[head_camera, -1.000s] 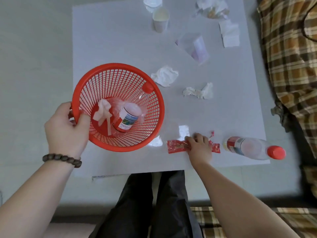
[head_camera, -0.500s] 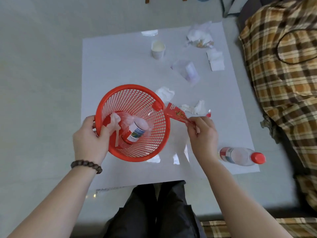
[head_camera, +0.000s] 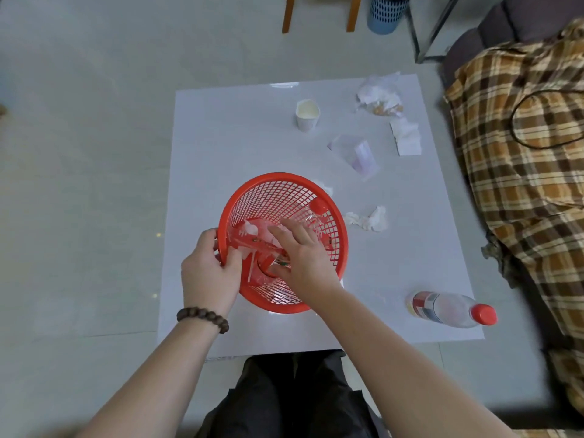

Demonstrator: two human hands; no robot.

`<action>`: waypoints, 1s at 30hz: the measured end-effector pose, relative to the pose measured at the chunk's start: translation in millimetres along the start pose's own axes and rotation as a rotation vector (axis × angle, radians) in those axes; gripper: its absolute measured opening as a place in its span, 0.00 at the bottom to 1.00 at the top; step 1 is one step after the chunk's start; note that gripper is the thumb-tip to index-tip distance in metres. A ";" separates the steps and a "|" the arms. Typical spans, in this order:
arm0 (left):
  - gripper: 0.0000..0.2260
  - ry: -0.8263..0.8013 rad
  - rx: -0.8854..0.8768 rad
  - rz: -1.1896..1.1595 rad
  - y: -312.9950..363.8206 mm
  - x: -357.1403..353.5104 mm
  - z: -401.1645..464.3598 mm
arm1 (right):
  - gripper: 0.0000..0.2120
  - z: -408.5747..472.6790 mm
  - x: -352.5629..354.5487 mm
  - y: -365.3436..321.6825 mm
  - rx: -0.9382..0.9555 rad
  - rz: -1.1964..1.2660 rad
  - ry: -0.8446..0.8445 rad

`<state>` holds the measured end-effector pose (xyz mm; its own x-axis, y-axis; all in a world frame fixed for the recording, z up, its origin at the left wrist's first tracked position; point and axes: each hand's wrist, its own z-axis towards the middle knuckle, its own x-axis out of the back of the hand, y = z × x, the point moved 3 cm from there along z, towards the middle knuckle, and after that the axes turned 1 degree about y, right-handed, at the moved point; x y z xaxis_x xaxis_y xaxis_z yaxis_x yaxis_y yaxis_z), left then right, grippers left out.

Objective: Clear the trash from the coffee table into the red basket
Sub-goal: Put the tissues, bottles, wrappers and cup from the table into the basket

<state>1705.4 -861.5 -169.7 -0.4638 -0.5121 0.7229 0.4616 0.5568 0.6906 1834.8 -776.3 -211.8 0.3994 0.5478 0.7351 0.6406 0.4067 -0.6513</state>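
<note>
The red basket (head_camera: 284, 177) stands on the white coffee table (head_camera: 221, 137), and my left hand (head_camera: 208, 273) grips its left rim. My right hand (head_camera: 303, 257) reaches inside it with fingers spread; the red wrapper (head_camera: 252, 246) lies in the basket at my fingertips, beside a clear bottle with a red cap (head_camera: 317, 205) and tissue. On the table lie a plastic bottle (head_camera: 448, 309), a crumpled tissue (head_camera: 368, 219), a clear plastic bag (head_camera: 357, 154), a folded tissue (head_camera: 406, 137), a paper cup (head_camera: 307, 114) and a crumpled wrapper pile (head_camera: 380, 96). One tissue (head_camera: 325, 188) peeks from behind the basket.
A sofa with a plaid cover (head_camera: 521, 153) runs along the table's right side. Wooden chair legs (head_camera: 319, 14) and a blue bin (head_camera: 387, 12) stand beyond the far edge. My legs (head_camera: 294, 390) are at the near edge. Grey floor lies to the left.
My right hand lifted the red wrapper off the table, carried it left over the rim, and now has it inside the basket with fingers spread. My left hand kept hold of the rim.
</note>
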 end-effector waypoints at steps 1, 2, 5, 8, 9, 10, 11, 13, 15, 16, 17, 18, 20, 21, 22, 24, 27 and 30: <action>0.09 0.002 0.010 0.014 -4.1 0.6 1.9 | 0.33 0.1 -1.7 -1.1 0.009 -0.004 -0.021; 0.07 0.005 0.023 0.026 -8.1 1.3 4.0 | 0.34 -0.1 -2.8 -2.0 0.018 -0.014 -0.036; 0.05 0.022 0.065 0.046 -20.1 4.8 11.6 | 0.34 -1.0 -0.7 -3.5 0.029 -0.027 -0.051; 0.06 0.054 0.103 0.052 -30.6 11.9 21.6 | 0.29 1.8 10.5 -4.2 0.061 0.024 0.063; 0.06 0.069 0.110 0.060 -33.5 14.6 25.3 | 0.27 4.1 15.0 -2.6 0.070 0.044 0.111; 0.06 0.083 0.115 0.073 -36.2 17.3 29.1 | 0.26 7.4 19.0 1.0 0.068 0.066 0.150; 0.06 0.099 0.121 0.083 -38.5 20.0 32.6 | 0.24 11.7 22.2 7.6 0.051 0.091 0.177; 0.06 0.132 0.140 0.093 -42.3 25.0 40.0 | 0.23 23.0 24.8 29.4 -0.023 0.132 0.213; 0.06 0.156 0.156 0.110 -45.9 28.5 47.1 | 0.24 38.6 21.3 61.3 -0.128 0.115 0.212; 0.06 0.165 0.162 0.121 -48.0 29.3 50.5 | 0.24 48.6 16.6 78.6 -0.187 0.080 0.180; 0.06 0.173 0.170 0.130 -49.6 29.5 53.6 | 0.25 60.1 10.1 95.8 -0.246 0.035 0.130; 0.07 0.181 0.178 0.134 -51.0 28.9 56.7 | 0.27 73.3 2.6 111.6 -0.297 -0.014 0.070; 0.09 0.202 0.190 0.126 -52.8 25.5 61.6 | 0.30 103.7 -13.1 136.8 -0.343 -0.107 -0.052; 0.10 0.213 0.197 0.120 -54.1 23.0 63.5 | 0.31 119.5 -21.2 146.2 -0.332 -0.148 -0.105; 0.10 0.222 0.202 0.117 -55.8 20.3 65.1 | 0.32 134.2 -29.2 154.0 -0.305 -0.183 -0.148; 0.10 0.233 0.203 0.115 -60.5 15.5 67.8 | 0.34 158.5 -44.1 167.7 -0.267 -0.220 -0.205; 0.09 0.244 0.227 0.115 -68.6 10.4 69.4 | 0.29 173.8 -59.5 183.1 -0.276 -0.266 -0.198; 0.08 0.245 0.238 0.134 -72.0 5.8 67.4 | 0.21 170.8 -67.0 189.3 -0.250 -0.292 -0.062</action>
<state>1618.5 -860.5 -216.7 -0.2034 -0.5497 0.8102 0.3041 0.7511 0.5860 1817.4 -611.2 -416.6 0.1407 0.4819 0.8649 0.8649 0.3653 -0.3443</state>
